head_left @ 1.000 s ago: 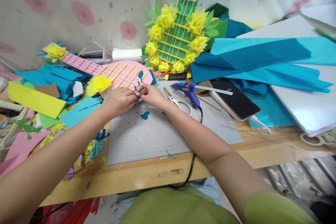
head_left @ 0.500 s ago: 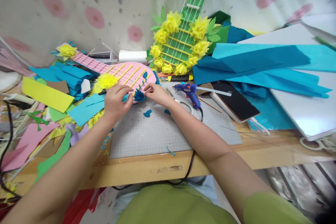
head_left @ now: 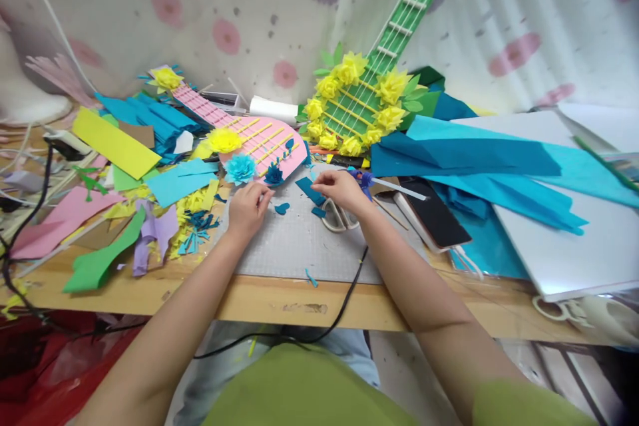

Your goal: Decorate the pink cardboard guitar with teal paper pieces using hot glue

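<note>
**Hands near pink paper guitar [head_left: 272, 140]**

Guitar overlaps grey gridded mat's [head_left: 294, 249] far-left edge. Left hand [head_left: 246, 210]: fingers curled near dark-blue paper flower [head_left: 273, 174]; contents indiscernible. Right hand [head_left: 344, 190]: fingertips pinched beside dark-blue paper strip [head_left: 309, 190]; cannot tell whether grasping anything.

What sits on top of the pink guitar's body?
On the pink guitar: a yellow flower, a light-blue flower, a dark-blue flower and yellow strips. What the flowers cover cannot be seen.

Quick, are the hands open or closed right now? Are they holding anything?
Left hand: closed, near the pink guitar; can't tell if it holds anything.
Right hand: closed, by the scissors; can't tell either.
</note>
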A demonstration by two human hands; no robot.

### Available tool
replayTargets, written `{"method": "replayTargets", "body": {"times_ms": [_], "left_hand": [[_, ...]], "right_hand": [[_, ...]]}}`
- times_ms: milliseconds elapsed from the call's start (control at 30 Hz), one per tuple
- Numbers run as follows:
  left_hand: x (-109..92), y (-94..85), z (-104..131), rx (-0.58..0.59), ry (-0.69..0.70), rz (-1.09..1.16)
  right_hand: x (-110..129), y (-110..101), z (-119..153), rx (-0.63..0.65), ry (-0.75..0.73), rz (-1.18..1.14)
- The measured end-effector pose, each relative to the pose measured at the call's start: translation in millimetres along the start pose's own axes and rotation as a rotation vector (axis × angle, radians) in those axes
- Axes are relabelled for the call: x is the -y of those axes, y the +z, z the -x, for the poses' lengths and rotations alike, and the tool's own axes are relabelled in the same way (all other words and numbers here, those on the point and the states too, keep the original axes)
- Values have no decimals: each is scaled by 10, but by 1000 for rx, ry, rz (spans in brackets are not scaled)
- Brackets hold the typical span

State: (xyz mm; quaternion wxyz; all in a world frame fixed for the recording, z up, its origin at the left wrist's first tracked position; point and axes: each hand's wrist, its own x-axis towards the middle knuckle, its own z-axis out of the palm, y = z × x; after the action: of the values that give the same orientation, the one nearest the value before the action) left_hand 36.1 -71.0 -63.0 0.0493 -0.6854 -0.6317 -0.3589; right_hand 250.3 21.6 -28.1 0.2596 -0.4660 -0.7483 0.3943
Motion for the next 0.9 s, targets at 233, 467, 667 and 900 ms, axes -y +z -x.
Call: {"method": "replayTargets", "body": {"times_ms": [233,467,667,900], "left_hand": [[-49,78,46,237,-83,48],[-92,189,-40,324,-180,237],[-40,189,-40,301,-261,389],[-57,202,-10,167,-374,646]], "right_hand": [[-24,-30,170,-46,123,26],[-122,-106,309,-99,121,-24],[-115,-467,627,23,239,-50],[-455,-673,614,-336,265,268]]}}
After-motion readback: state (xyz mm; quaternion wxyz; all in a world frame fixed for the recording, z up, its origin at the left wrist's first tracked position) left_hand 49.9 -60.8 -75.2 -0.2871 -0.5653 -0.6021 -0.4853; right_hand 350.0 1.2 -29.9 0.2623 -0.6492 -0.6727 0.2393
